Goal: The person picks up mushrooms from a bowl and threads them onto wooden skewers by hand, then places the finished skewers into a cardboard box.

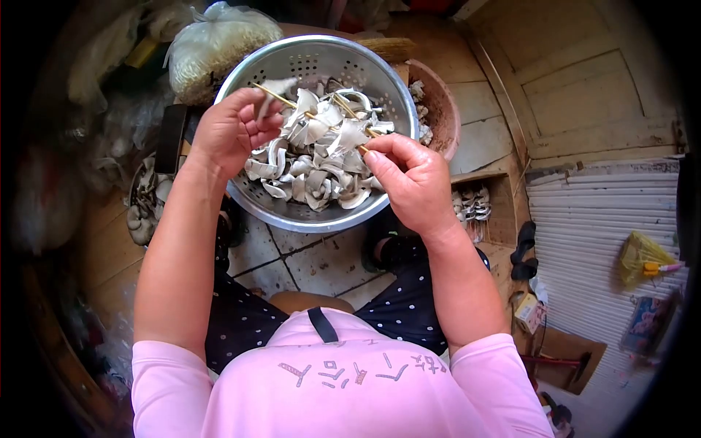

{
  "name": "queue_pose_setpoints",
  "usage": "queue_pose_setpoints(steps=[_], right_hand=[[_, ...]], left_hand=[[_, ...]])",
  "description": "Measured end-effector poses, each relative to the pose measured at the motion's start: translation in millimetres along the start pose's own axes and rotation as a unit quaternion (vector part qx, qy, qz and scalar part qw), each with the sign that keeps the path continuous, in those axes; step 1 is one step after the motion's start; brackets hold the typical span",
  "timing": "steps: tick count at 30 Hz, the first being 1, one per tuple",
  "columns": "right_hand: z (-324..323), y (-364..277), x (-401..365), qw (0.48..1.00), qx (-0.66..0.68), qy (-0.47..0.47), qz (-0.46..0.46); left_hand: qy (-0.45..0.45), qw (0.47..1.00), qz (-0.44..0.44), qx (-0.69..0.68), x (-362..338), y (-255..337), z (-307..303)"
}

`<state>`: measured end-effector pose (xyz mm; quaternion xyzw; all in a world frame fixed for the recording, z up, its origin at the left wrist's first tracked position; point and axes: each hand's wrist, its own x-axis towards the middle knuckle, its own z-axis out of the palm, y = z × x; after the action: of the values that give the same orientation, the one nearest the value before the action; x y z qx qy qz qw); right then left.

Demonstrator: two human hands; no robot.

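Note:
A metal colander full of torn greyish-white oyster mushroom pieces sits in front of my knees. Over its right side my right hand is closed, thumb and fingers pinching the near end of a thin wooden skewer. The skewer slants up and left across the mushrooms, its tip by my left hand. My left hand, above the colander's left rim, has a mushroom piece between curled fingers. More sticks lie among the mushrooms; where each one ends is partly hidden.
A pink basin with mushroom bits stands behind the colander at right. Filled skewers sit in a wooden box on the right. A bulging plastic bag is at back left, and a container of mushrooms stands left of my arm.

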<state>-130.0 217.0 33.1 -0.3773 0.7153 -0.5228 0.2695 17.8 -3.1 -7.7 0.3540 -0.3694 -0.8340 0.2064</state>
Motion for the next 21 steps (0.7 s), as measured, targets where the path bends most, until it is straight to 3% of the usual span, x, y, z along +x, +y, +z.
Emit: queue_pose_setpoints(steps=[7, 21], right_hand=[[0.6, -3.6, -0.1, 1.000, -0.007, -0.016, 0.006], [3.3, -0.7, 1.0, 1.000, 0.000, -0.012, -0.003]], left_hand=[[0.023, 0.989, 0.042, -0.143, -0.7, 7.8, -5.9], [0.024, 0.987, 0.070, -0.146, -0.1, 10.0, -8.6]])
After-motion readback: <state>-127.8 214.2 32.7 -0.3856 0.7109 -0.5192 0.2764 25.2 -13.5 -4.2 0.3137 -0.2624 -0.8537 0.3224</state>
